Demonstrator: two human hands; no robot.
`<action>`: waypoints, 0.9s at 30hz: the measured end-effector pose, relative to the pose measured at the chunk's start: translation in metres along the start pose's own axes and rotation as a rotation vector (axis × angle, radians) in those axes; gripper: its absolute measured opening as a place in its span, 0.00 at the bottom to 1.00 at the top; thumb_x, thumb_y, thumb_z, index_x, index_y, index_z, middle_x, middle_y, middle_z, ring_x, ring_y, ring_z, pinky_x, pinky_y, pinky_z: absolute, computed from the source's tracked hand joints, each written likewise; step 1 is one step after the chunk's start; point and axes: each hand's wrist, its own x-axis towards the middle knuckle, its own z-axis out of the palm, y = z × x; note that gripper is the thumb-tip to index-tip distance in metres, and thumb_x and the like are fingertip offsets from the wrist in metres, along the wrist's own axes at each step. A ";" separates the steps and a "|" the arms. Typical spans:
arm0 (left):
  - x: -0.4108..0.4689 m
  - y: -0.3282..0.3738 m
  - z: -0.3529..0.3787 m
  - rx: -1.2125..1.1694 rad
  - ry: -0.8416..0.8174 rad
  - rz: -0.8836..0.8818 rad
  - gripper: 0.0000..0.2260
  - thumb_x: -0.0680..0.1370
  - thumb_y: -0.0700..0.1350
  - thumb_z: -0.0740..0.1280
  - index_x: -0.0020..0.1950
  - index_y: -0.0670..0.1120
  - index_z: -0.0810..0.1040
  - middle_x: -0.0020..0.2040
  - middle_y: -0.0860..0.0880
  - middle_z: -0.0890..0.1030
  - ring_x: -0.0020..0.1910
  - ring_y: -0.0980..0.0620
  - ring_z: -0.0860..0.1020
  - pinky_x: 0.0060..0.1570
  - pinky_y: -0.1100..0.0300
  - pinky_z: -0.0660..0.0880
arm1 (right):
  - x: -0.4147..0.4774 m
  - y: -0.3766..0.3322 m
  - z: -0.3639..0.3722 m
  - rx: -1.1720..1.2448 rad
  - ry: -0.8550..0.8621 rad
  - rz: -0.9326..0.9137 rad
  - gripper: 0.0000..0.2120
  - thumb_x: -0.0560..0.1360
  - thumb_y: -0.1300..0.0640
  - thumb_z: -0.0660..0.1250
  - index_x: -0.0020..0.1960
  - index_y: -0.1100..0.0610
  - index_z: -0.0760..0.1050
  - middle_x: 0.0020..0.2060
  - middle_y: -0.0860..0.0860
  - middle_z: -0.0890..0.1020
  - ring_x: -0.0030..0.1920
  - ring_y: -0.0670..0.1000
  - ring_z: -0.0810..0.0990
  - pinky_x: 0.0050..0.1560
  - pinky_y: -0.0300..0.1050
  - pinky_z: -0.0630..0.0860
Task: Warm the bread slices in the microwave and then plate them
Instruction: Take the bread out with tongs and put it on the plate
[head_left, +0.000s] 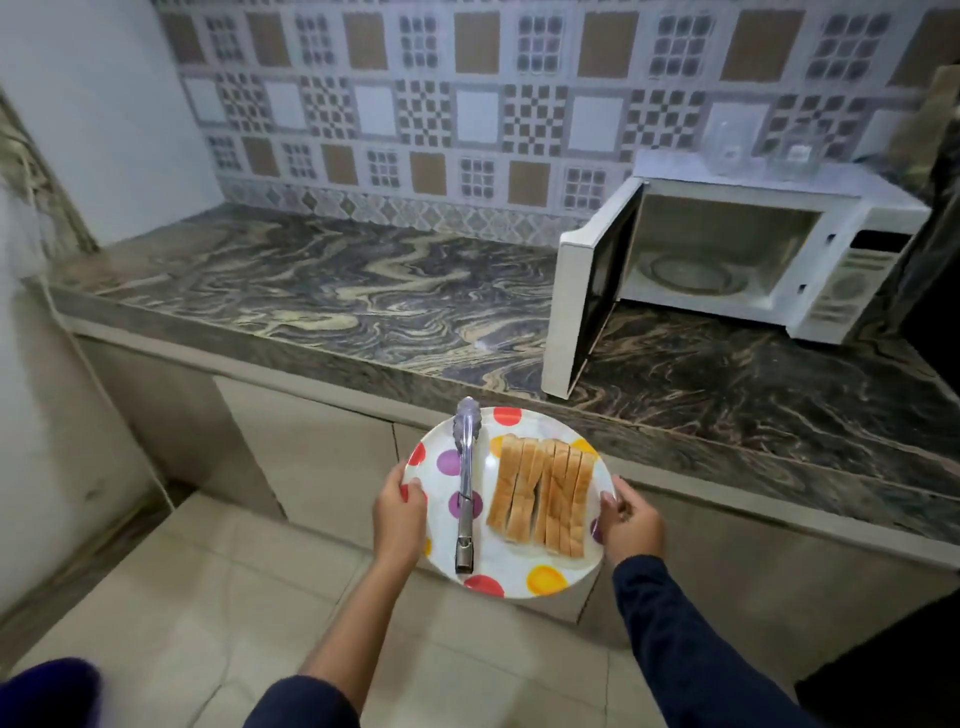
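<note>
Both arms are clothed in dark navy sleeves of a soft, plain fabric with no visible print, logo or buttons. The sleeve behind the left hand (399, 519) is pushed far up, so its bunched, rounded edge sits well back from the hand, leaving the forearm bare. The sleeve behind the right hand (631, 525) reaches all the way down, ending in a snug cuff just behind the hand. Both hands are bare, with no rings, watch or bracelets to be seen. Fingernails are short and unpainted as far as shows.
</note>
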 end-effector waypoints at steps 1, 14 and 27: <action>0.007 -0.003 -0.010 -0.006 0.026 -0.012 0.13 0.77 0.35 0.56 0.55 0.45 0.77 0.44 0.46 0.80 0.43 0.47 0.76 0.42 0.56 0.72 | 0.002 -0.006 0.014 -0.002 -0.018 -0.007 0.17 0.78 0.63 0.61 0.65 0.65 0.72 0.59 0.60 0.79 0.57 0.60 0.78 0.61 0.49 0.73; 0.164 -0.004 -0.070 -0.040 0.324 -0.068 0.15 0.77 0.34 0.56 0.58 0.45 0.77 0.47 0.46 0.81 0.48 0.46 0.78 0.47 0.55 0.74 | 0.106 -0.075 0.201 0.083 -0.263 -0.056 0.16 0.76 0.62 0.63 0.63 0.59 0.76 0.50 0.56 0.82 0.43 0.56 0.80 0.49 0.47 0.81; 0.320 0.007 -0.018 -0.024 0.202 -0.106 0.15 0.76 0.32 0.55 0.55 0.46 0.75 0.47 0.47 0.80 0.45 0.48 0.76 0.41 0.59 0.71 | 0.229 -0.114 0.266 -0.070 -0.176 -0.055 0.15 0.77 0.62 0.62 0.62 0.61 0.76 0.46 0.59 0.82 0.44 0.56 0.77 0.50 0.43 0.72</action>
